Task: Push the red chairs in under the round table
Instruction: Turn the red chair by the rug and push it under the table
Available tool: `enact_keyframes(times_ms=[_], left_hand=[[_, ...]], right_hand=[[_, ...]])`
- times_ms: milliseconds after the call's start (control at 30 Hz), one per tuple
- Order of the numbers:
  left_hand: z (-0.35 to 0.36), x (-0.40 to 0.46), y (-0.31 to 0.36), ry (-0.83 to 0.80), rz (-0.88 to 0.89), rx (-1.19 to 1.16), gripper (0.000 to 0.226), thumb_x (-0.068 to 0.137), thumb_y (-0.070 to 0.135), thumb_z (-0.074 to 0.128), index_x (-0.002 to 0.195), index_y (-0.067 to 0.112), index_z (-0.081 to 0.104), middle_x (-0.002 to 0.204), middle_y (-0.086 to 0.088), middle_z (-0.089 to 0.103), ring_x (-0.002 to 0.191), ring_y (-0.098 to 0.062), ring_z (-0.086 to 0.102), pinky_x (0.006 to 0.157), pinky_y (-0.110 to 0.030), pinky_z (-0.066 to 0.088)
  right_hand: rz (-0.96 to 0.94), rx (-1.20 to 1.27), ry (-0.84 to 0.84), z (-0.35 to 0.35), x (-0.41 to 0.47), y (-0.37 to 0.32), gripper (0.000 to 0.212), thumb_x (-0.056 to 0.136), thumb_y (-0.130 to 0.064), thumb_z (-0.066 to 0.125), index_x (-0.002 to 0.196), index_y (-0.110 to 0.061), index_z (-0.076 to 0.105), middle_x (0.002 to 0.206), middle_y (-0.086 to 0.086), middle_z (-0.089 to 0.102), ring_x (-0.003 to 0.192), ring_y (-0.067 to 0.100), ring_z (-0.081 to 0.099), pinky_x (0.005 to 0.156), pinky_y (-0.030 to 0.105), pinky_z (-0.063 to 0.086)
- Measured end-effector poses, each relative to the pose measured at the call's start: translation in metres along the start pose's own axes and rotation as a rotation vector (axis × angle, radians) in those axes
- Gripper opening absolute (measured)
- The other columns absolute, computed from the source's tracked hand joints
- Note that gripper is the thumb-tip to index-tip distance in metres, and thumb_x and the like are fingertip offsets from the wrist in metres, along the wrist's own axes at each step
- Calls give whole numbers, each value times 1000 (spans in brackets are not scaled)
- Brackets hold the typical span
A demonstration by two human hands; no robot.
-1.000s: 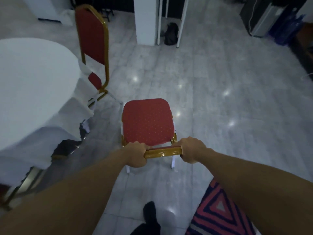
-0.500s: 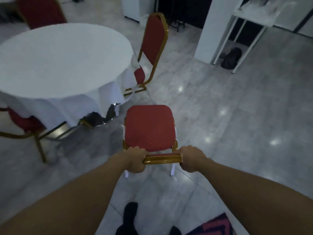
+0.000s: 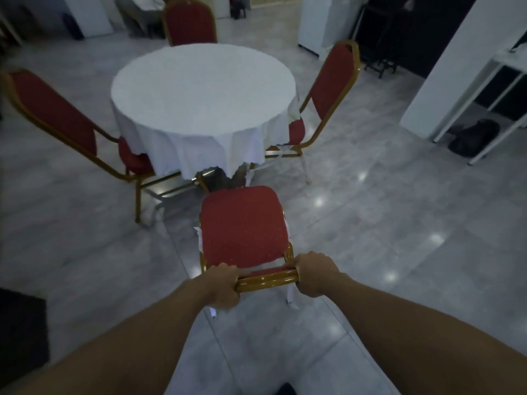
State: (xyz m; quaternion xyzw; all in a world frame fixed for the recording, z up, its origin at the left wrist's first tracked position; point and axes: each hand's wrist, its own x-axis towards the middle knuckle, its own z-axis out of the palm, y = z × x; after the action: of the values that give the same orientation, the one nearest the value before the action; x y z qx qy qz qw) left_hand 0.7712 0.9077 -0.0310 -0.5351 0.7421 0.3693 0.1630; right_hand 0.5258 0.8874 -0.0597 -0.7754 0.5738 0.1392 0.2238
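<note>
Four red chairs here around the round table [image 3: 203, 89]. On the left edge, one chair [image 3: 54, 115] has its seat tucked under the cloth. At the far edge we see another chair [image 3: 190, 22]. At the near edge sits the chair we're holding [image 3: 243, 226], seat fully out, front just short of the cloth. Our left hand [image 3: 224, 285] and right hand [image 3: 315, 273] are both wrapped tight around its gold top rail. On the right edge, the last chair [image 3: 332, 81] is partly tucked in.
</note>
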Motion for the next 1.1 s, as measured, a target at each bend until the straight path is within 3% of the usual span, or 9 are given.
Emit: enact_keyframes(times_ms=[100, 233, 333, 533, 700, 867, 933, 1100], left_hand=[[5, -15, -14, 9, -33, -19, 68, 80, 17, 53, 144, 41, 54, 118, -7, 67, 111, -31, 65, 92, -38, 55], [13, -27, -22, 39, -45, -43, 55, 74, 20, 50, 126, 29, 66, 105, -6, 71, 99, -32, 69, 88, -43, 59], [16, -28, -19, 68, -47, -62, 42, 78, 16, 53, 119, 22, 65, 107, -8, 67, 101, -33, 66, 89, -44, 58], [15, -17, -14, 67, -89, -42, 36, 82, 12, 56, 116, 23, 60, 117, -8, 61, 110, -31, 63, 92, -42, 56], [11, -4, -16, 94, -100, -53, 46, 80, 12, 54, 124, 25, 63, 110, -3, 61, 104, -27, 62, 88, -39, 55], [-9, 14, -10, 109, -100, -69, 31, 83, 5, 55, 104, 28, 62, 91, 4, 58, 93, -23, 64, 79, -33, 53], [-16, 23, -12, 106, -107, -81, 46, 80, 8, 53, 117, 32, 67, 93, 4, 59, 96, -26, 66, 81, -35, 54], [-42, 47, -15, 97, -108, -92, 72, 76, 14, 52, 142, 43, 56, 115, -2, 68, 108, -28, 64, 94, -41, 56]], right_hand=[[-5, -34, 9, 5, -2, -19, 37, 95, -19, 63, 130, -32, 69, 97, -1, 68, 81, 20, 64, 80, 35, 58], [-7, -55, -26, 5, -8, -31, 41, 100, -16, 60, 137, -34, 67, 101, 0, 67, 87, 21, 65, 85, 34, 58], [7, -16, -4, 6, -9, -33, 44, 99, -17, 59, 137, -39, 67, 106, -1, 73, 90, 21, 69, 81, 33, 59], [-86, 5, 8, -1, -12, -34, 50, 86, -37, 79, 134, -30, 66, 111, -2, 72, 103, 20, 66, 90, 35, 56], [-80, 6, -12, -6, 5, -31, 34, 94, -25, 68, 126, -35, 72, 100, -8, 71, 89, 16, 67, 82, 32, 57], [-38, -36, 12, -17, 32, -16, 33, 96, -23, 63, 125, -37, 71, 96, -4, 68, 84, 19, 67, 80, 37, 61], [-39, -52, 11, -20, 44, -8, 32, 95, -25, 63, 124, -36, 71, 96, -2, 69, 83, 20, 68, 81, 39, 61], [-92, -48, 18, -43, 74, 7, 38, 94, -23, 62, 125, -43, 71, 94, -6, 65, 79, 18, 61, 81, 34, 57]])
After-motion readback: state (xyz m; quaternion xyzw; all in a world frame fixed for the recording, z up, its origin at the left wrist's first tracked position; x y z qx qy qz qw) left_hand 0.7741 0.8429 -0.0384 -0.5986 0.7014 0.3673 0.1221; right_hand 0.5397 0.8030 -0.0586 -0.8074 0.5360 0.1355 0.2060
